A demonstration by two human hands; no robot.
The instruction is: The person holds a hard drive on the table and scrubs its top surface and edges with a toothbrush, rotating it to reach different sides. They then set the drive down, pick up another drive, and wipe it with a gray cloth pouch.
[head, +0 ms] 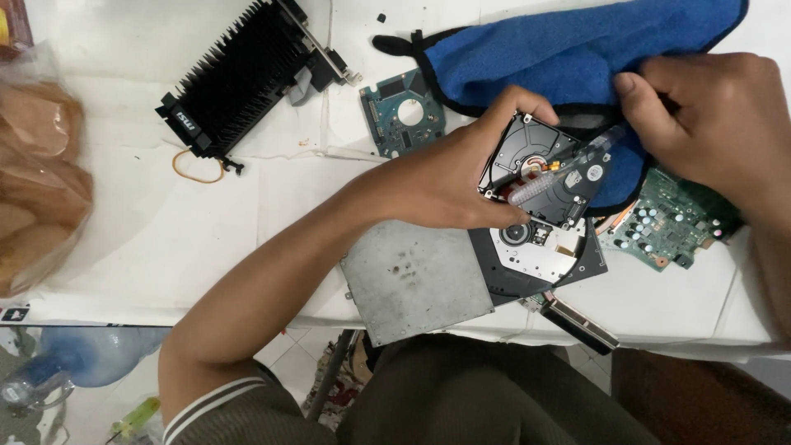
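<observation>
Drive up, driver in.
My left hand [449, 185] clamps the drive [544, 169]; right hand [700, 115] pinches the screwdriver [560, 173] — best kept square.

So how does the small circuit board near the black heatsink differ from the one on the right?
The teal circuit board beside the heatsink is small, has a round cutout and lies fully exposed. The green circuit board looks larger, is crowded with components, and sits partly hidden under the blue cloth and the right hand. Both lie flat on the white table, untouched.
</observation>
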